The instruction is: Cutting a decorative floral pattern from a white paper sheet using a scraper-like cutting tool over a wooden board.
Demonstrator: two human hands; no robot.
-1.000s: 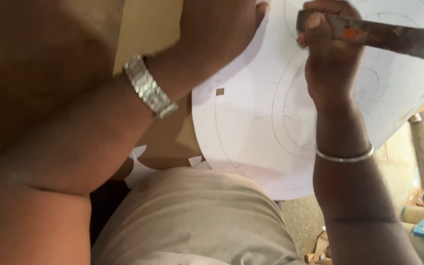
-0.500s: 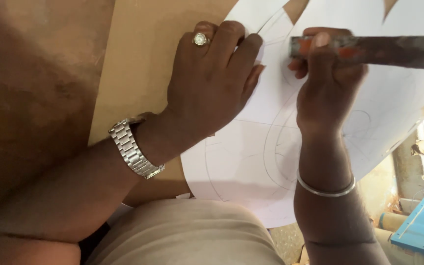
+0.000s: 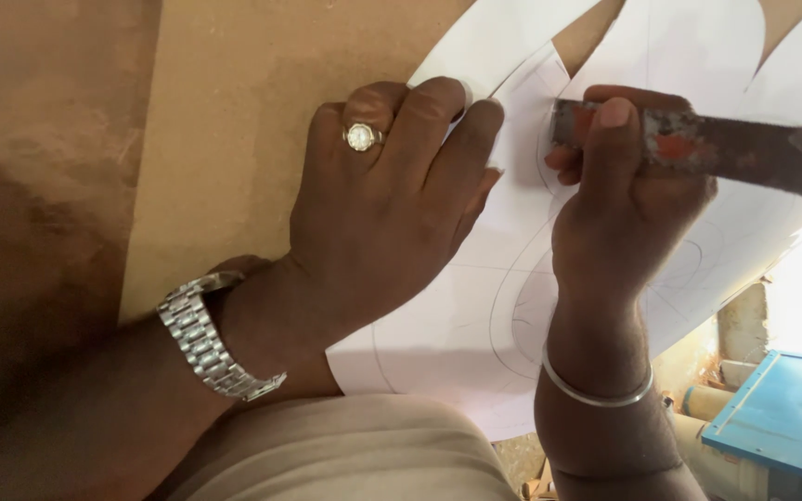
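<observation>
Fingers of left hand flat on white paper template. Right hand fist-gripped on rusty metal tool. Both hands now sit lower in view than before.

Left hand, ringed, pressed flat on white paper template over brown board. Right hand in closed grip around rusty metal tool above template.

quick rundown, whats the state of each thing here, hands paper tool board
left hand: flat, palm down, pressing the paper
right hand: fisted around the tool
metal tool: worn, reddish patches, held roughly level above the paper
white paper template: lying flat, marked with pencil curves, scalloped top edge
brown board: flat under the paper
</observation>
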